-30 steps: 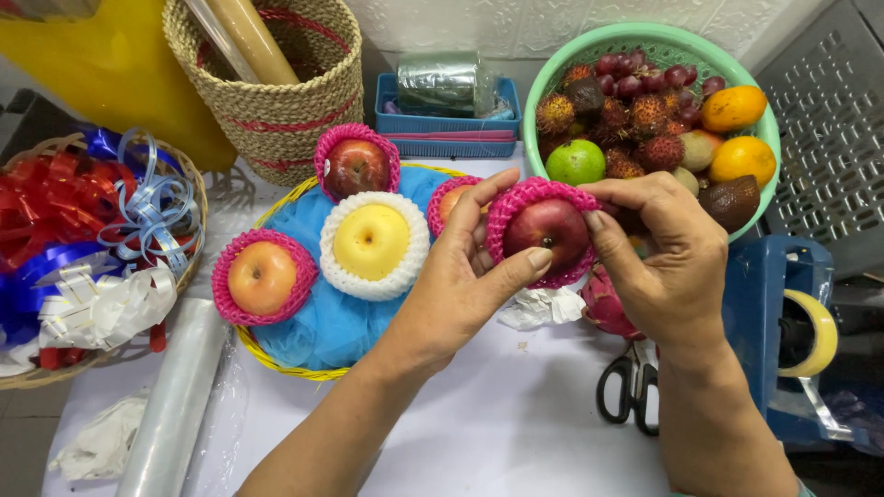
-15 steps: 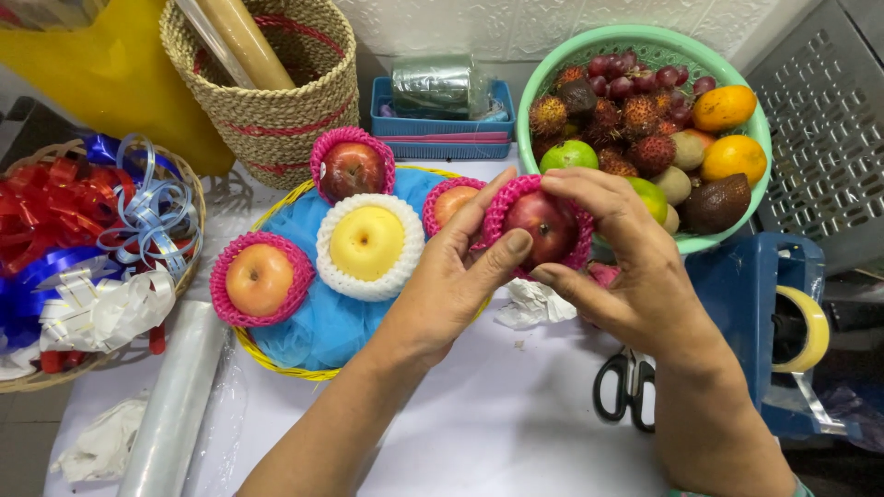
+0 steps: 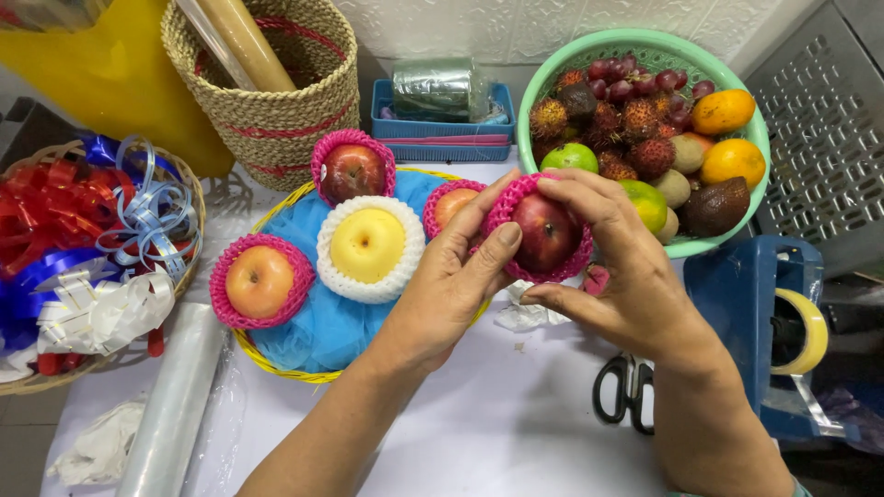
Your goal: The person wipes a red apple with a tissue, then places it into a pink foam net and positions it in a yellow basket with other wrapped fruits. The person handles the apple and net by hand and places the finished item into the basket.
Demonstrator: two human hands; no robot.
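While both hands cup it, the red apple [image 3: 545,230] in its pink foam net [image 3: 512,204] hangs over the yellow tray's [image 3: 276,361] right edge.
Left hand [image 3: 451,290] and right hand [image 3: 626,267] keep a closed grip on it; stem end faces up toward us, the green bowl [image 3: 727,241] close behind, bare white worktop [image 3: 516,423] in front.

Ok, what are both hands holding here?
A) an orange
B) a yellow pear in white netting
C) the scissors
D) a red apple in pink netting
D: the left hand and right hand hold a red apple sleeved in pink netting.
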